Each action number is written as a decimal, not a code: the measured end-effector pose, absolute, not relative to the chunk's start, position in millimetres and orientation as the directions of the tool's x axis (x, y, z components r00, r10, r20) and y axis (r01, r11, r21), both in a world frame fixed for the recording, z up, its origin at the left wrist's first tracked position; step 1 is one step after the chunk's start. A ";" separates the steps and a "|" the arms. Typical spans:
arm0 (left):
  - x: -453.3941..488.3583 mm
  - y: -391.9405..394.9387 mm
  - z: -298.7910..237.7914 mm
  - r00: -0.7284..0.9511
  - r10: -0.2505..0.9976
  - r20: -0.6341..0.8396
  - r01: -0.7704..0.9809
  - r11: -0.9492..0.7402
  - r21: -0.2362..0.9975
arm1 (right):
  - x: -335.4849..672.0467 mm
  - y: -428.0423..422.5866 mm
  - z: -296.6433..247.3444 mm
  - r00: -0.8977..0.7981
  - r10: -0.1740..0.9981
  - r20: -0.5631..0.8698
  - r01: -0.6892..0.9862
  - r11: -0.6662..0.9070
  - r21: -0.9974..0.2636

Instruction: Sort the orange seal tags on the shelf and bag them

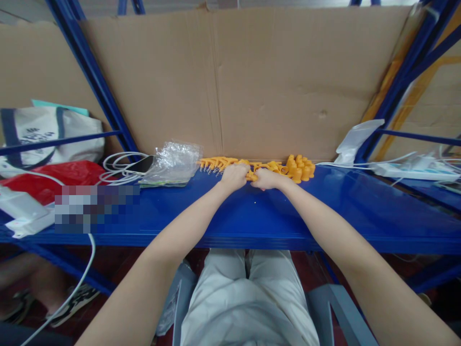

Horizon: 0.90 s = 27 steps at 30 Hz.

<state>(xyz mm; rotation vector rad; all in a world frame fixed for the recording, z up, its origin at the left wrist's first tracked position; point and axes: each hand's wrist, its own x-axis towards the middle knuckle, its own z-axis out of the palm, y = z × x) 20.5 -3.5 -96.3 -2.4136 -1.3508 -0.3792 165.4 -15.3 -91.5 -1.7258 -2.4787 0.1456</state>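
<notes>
My left hand [235, 177] and my right hand [267, 179] are close together at the back of the blue shelf table. Between them is a small orange plastic part [252, 177], and the fingers of both hands are closed on it. Its exact shape is mostly covered by the fingers. Left of my left hand lies a row of orange pieces with metal spirals [214, 166], like corkscrews. Behind my right hand are loose orange ring-like pieces [276, 167]. Further right stand several orange rounded pieces [300, 168], grouped together.
Clear plastic bags [176, 161] lie left of the orange pieces, beside a dark phone [142, 165] and a coiled white cable [117, 166]. A cardboard sheet [281, 86] stands behind. Power strips [414, 169] and blue posts are at the sides. Another person's legs [46, 283] show lower left.
</notes>
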 end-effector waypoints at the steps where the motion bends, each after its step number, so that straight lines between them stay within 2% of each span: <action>1: 20.8 -3.7 -96.3 0.500 0.778 0.380 0.864 -0.479 -0.156 | 164.4 -14.7 -91.5 -0.341 0.939 0.056 0.936 0.344 -0.076; 4: 21.7 -3.8 -97.6 0.464 0.826 0.320 0.885 -0.450 -0.122 | 161.9 -12.5 -93.2 -0.345 0.932 0.111 0.938 0.337 0.084; 6: 21.9 -3.5 -99.3 0.458 0.843 0.283 0.888 -0.445 -0.112 | 161.5 -12.2 -94.0 -0.352 0.933 0.082 0.933 0.343 0.107; 10: 21.9 -3.7 -100.5 0.489 0.815 0.311 0.871 -0.474 -0.128 | 165.7 -16.5 -90.7 -0.329 0.944 -0.015 0.943 0.328 -0.050; 17: 27.8 -10.8 -96.5 0.547 0.721 0.425 0.835 -0.502 -0.224 | 173.2 -27.7 -79.9 -0.348 0.935 -0.069 0.883 0.302 -0.358; 20: 29.8 -13.8 -95.6 0.562 0.712 0.420 0.826 -0.504 -0.250 | 169.1 -26.5 -84.0 -0.339 0.940 -0.037 0.855 0.291 -0.429; 23: 29.0 -16.3 -94.0 0.524 0.751 0.402 0.852 -0.469 -0.233 | 162.1 -21.6 -90.6 -0.291 0.956 0.040 0.892 0.286 -0.350; 27: 27.0 -18.8 -89.9 0.469 0.795 0.386 0.883 -0.419 -0.211 | 154.0 -17.4 -93.2 -0.236 0.967 0.096 0.961 0.246 -0.122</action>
